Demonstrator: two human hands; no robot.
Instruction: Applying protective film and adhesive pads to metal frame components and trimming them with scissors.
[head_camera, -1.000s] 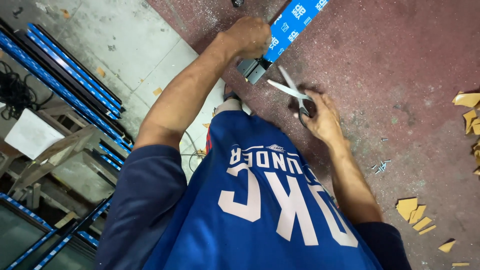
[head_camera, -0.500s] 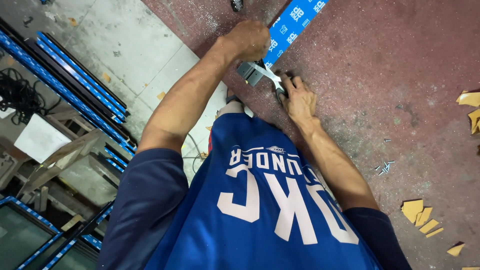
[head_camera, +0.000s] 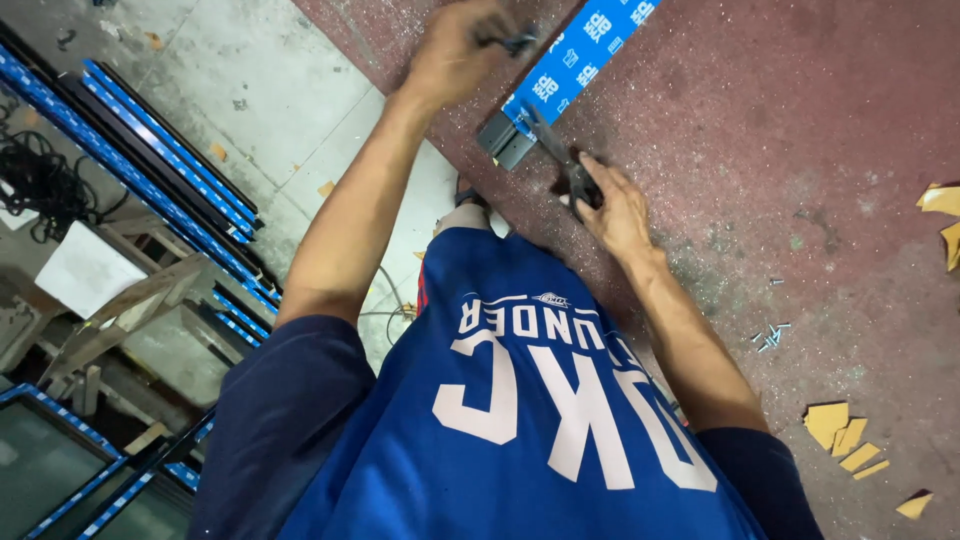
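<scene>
My left hand is raised over the near end of the long metal bar wrapped in blue protective film, which lies on the dark red speckled bench top and runs off toward the top of the view. Its fingers are curled together and pinched on something small and dark by the film; the hand is blurred, so I cannot tell whether that is a lifted flap of the film or a small part. My right hand rests on the bench just beside the bar's bare grey cut end, fingers closed around the handles of a pair of grey metal scissors whose blades point up toward that end.

To do this well, I judge the film should be held taut with the left pinch while the scissor tips stay low and flat against the bar, so the cut follows the edge and does not wander into the film I want left on. The wrist of the cutting hand is better braced on the bench than floating. Short snips seem safer than one long bite.

A little scatter of small silver screws lies on the bench to my right, well apart from the bar, with tan cardboard scraps nearer me. More blue-filmed bars lie stacked on the grey concrete floor to my left
</scene>
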